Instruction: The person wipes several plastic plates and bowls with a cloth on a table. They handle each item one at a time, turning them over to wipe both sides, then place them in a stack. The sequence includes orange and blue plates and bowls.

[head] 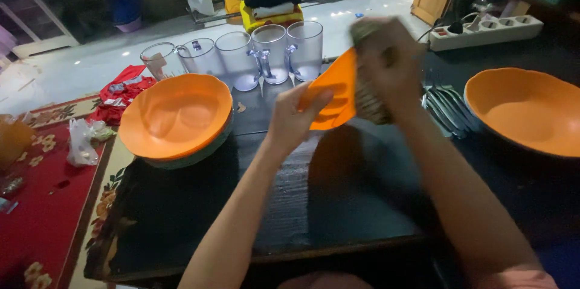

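Note:
My left hand (294, 118) grips the lower edge of an orange plate (334, 86), held tilted on edge above the dark table (338, 204). My right hand (386, 62) is closed on a brownish cloth (367, 103) and presses it against the plate's face; the hand is blurred. A stack of plates with an orange one on top (175, 117) sits to the left. Another orange plate (525, 111) lies at the right edge.
Several clear mugs and jugs (269, 53) stand in a row behind the plates. Metal cutlery (447, 108) lies between my right arm and the right plate. A white power strip (483, 30) sits at the back right. Red rug and clothes lie on the floor at left.

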